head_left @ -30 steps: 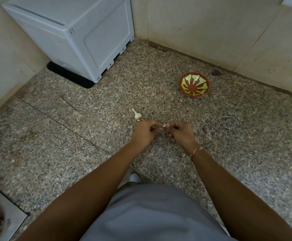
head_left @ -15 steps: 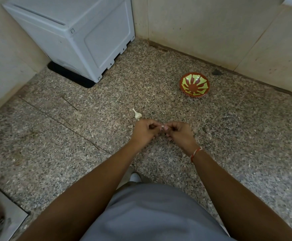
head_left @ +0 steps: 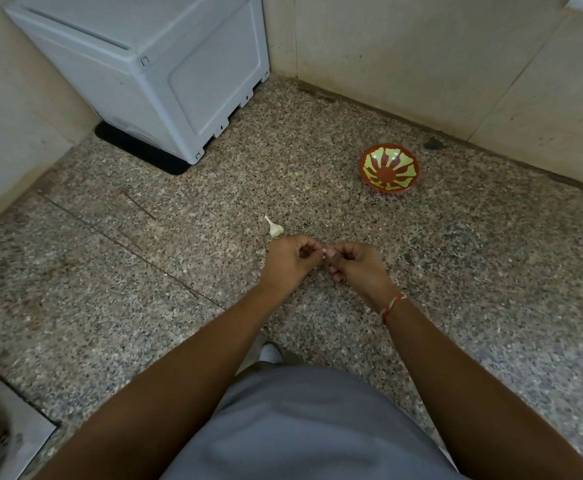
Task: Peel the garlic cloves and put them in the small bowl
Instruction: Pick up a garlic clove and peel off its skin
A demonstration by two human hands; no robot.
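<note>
Pinching a small garlic clove point(head_left: 324, 251) between them, the left hand point(head_left: 292, 263) and right hand point(head_left: 359, 266) meet above a speckled floor point(head_left: 473, 271), fingers of both curled round it; a garlic bulb point(head_left: 275, 229) lies just beyond the left hand; the bowl point(head_left: 389, 168) sits far right, well apart, near the wall point(head_left: 421, 57); a grey bin point(head_left: 151, 64) stands far left.
</note>
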